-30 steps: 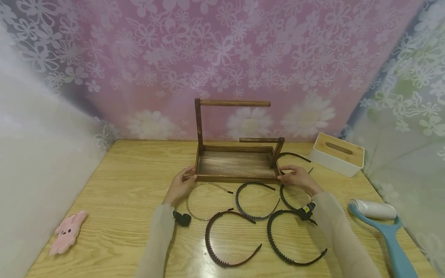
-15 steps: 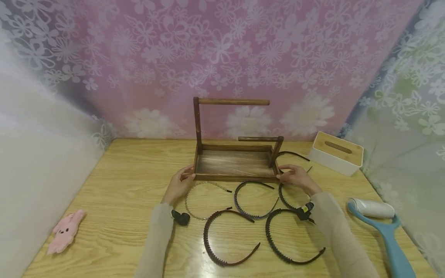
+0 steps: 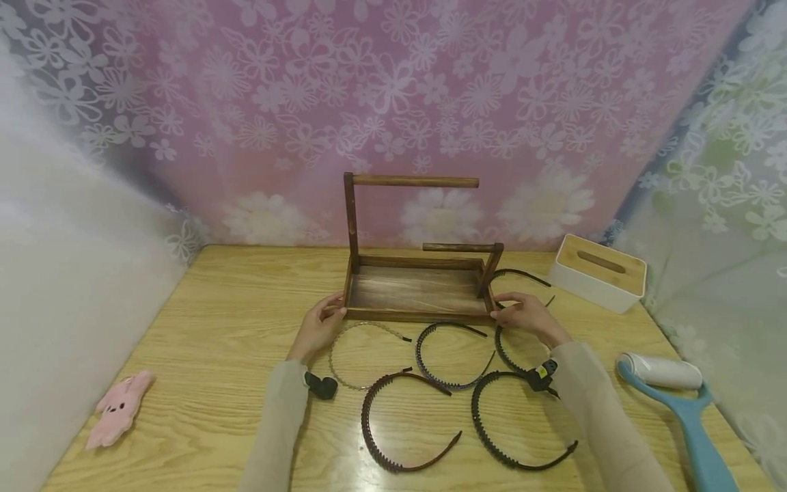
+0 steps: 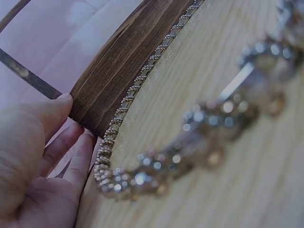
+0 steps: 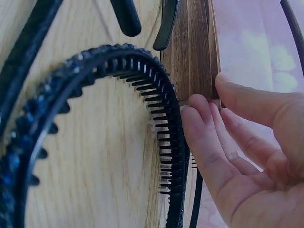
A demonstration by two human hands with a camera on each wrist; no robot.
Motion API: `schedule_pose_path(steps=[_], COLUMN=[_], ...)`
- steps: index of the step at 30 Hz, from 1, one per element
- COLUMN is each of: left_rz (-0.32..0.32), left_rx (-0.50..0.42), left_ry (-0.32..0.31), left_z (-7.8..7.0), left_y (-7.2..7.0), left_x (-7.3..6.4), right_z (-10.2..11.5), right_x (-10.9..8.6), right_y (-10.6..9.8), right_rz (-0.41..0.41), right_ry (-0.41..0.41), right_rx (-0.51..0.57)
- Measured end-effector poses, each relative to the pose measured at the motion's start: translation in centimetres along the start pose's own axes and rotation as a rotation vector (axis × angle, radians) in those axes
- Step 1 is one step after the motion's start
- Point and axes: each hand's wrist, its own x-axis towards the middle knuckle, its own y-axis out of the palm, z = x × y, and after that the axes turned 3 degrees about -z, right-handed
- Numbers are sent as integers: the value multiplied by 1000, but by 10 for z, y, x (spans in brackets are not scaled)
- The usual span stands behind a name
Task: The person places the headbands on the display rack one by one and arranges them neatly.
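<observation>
Nothing on the worktop (image 3: 215, 328) has visibly moved since the earlier frames; only the head view has drifted slightly. Near its back edge sits the wooden rack (image 3: 418, 318), upright and roughly level, its tall bar at the left and its short bar at the right. It should handle as stiff, fairly light and not slippery, though the bars, each fixed at one end, look like the fragile parts; the tray's two ends, low down, are the better hold. The blue-handled roller (image 3: 690, 408) lies at the right, with the white tissue box (image 3: 593, 288) behind it. Around and before the rack are several headbands (image 3: 420, 355), probably springy and apt to slide; the beaded headband (image 4: 127, 99) lies just in front of the rack's left corner. Well apart at the left is the pink plush (image 3: 118, 413). Left grip (image 3: 316, 333) and right grip (image 3: 522, 316) are each clamped on a front corner of the rack, thumb and fingertips set about the wood. Smallest is a yellow patch (image 3: 542, 370) at the right wrist, unreadable; no brand or writing can be made out.
</observation>
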Motion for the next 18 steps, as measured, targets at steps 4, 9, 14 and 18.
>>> schedule_pose_path(steps=[4, 9, 14, 18], left_rz=[-10, 2, -4, -20], left_rx=[-3, -25, -54, -48], left_ry=[-3, -20, -33, -4], left_z=[0, 2, -7, -19], left_y=[2, 2, 0, 0], left_x=[0, 0, -6, -12], right_z=[-2, -5, -6, -6], right_x=[-1, 5, 17, 24], right_y=[-3, -11, -12, -10], right_rz=[-49, -115, -71, -58], right_ry=[1, -20, -62, -57], right_rx=[-80, -360, -490, -516])
